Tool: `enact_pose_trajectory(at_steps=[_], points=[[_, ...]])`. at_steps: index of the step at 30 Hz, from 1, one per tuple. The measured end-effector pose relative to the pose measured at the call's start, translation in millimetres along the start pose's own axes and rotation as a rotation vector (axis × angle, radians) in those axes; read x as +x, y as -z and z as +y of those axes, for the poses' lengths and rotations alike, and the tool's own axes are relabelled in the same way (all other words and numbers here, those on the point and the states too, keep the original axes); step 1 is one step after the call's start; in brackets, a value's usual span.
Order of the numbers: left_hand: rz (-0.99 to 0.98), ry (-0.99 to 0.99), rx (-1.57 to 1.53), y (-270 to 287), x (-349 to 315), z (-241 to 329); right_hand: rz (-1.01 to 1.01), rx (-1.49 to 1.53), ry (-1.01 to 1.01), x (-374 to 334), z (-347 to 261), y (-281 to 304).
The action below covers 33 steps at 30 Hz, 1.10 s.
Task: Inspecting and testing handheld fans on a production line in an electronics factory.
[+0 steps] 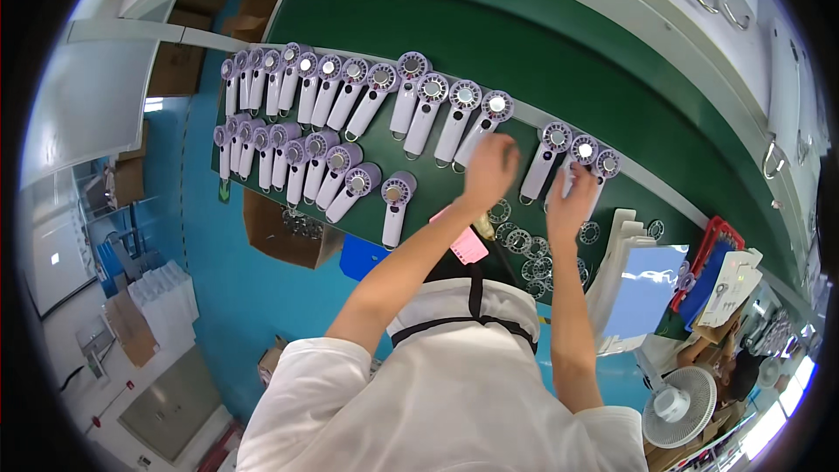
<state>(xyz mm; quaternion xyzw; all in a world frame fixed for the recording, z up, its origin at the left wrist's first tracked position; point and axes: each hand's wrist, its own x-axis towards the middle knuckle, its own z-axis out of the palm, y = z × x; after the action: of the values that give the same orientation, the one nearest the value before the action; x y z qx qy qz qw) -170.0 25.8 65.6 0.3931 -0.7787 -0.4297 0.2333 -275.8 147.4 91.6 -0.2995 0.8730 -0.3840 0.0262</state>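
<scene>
Where the right hand (570, 198) reaches over a group of 3 lilac handheld fans (539, 173), its fingertips overlap the middle fan (583, 149) just below the round head. Its long axis seems to slant like its neighbours', head toward the desk's far edge, handle toward the near edge, so the head lies just beyond those fingers. The right hand is clearly the nearer; the left hand (491, 170) is farther toward the desk's left edge, curled at the lower handle of another fan (497, 106). From where I stand (both hands are slightly blurred) I cannot tell whether either hand's fingers grip or merely touch.

More fans (328, 96) lie in 2 rows along the green desk (433, 190) to its left edge. Loose ring covers (518, 241) are scattered near the near edge, beside a pink pad (469, 246). Toward the right edge are a white stack (612, 267), a blue sheet (647, 284) and a red tray (710, 240). A cardboard box (297, 253) sits below the near edge, over blue floor (232, 315); a white standing fan (677, 406) is off to the right.
</scene>
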Motion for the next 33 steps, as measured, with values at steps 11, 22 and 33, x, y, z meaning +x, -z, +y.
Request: enact_pose_trajectory(at_steps=[11, 22, 33], points=[[0.067, 0.164, 0.435, 41, 47, -75, -0.441, 0.422, -0.534, 17, -47, -152], [-0.285, 0.435, -0.651, 108, -5, -1, -0.753, 1.057, -0.611, -2, -76, 1], [-0.422, 0.537, -0.943, 161, -156, 109, -0.848, 1.137, -0.774, -100, -87, 130]])
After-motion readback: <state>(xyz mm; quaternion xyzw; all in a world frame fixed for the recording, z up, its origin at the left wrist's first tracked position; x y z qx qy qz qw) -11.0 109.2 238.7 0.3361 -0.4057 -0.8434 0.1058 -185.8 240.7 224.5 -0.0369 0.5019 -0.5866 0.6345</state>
